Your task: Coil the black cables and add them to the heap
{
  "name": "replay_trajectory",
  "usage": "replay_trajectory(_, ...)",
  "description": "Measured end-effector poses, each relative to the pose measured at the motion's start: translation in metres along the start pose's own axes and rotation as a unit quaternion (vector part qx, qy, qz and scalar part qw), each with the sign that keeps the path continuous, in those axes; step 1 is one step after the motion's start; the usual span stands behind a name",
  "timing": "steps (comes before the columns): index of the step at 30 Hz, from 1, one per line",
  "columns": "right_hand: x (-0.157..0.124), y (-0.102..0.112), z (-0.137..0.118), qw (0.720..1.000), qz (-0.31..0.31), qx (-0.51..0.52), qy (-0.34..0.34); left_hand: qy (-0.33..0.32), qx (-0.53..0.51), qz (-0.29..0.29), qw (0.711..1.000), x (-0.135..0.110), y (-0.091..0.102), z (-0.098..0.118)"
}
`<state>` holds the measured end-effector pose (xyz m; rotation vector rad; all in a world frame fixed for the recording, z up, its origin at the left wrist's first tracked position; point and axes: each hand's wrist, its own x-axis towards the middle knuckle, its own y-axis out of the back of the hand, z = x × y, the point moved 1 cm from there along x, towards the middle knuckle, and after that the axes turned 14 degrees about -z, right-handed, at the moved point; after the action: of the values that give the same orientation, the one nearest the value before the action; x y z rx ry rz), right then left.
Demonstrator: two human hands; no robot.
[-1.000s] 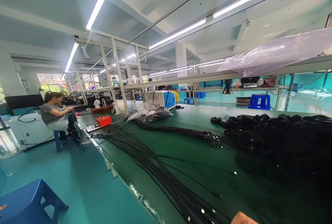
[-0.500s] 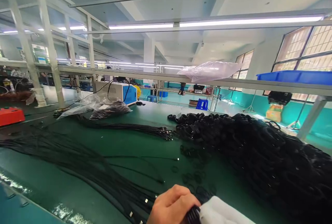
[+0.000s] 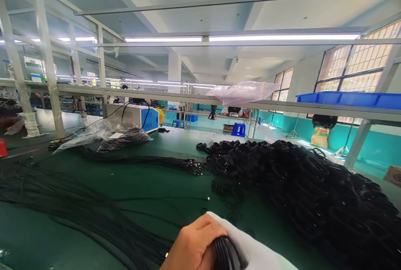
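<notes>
Frankly, no lettering can be made out from where I stand: the white slip point(image 3: 116, 135) on the clear plastic bag point(image 3: 138, 136), well beyond the left hand point(image 3: 192, 245) and to its left, is too small, and the print on the orange-brown carton point(image 3: 320, 137), far off to the hand's right, is a blur.

The left hand is closed round one coil of black cable point(image 3: 223, 251), its strands bunched too tightly to count; the bent loops bulge out just right of the fingers. Touching that hand on the right is a smooth white covering point(image 3: 250, 240), and whether it is a sleeve, a glove or a bag I cannot tell, nor what the right hand is doing.

On the green desk point(image 3: 140, 184), a loose spread of long black cables point(image 3: 81, 207) runs away to the hand's left. A single thin cable point(image 3: 188, 198) lies just beyond the knuckles, its tip white, and farther on comes one narrower bundle point(image 3: 156, 160). To the hand's right rises one big heap of coiled black cables point(image 3: 297, 182), past counting. One blue-and-white machine point(image 3: 134, 115) stands behind the bag; one blue tray point(image 3: 351, 99) sits on the shelf point(image 3: 175, 96) ahead, right of the hand.
</notes>
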<state>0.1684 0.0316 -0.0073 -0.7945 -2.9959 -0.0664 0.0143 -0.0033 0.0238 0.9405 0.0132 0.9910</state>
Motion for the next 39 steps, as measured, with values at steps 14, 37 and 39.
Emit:
replay_trajectory(14, 0.008, 0.007, 0.016, 0.96, -0.075, 0.262, 0.06, 0.24, 0.045, 0.01, 0.97, 0.022, -0.003, -0.007)
replay_trajectory(37, 0.02, 0.003, 0.036, 0.966, 0.006, 0.256, -0.028, 0.364, 0.02, -0.051, 0.93, 0.029, -0.017, -0.04)
replay_trajectory(39, 0.02, 0.004, 0.038, 0.966, 0.01, 0.253, -0.043, 0.324, 0.013, -0.05, 0.945, 0.027, -0.014, -0.04)
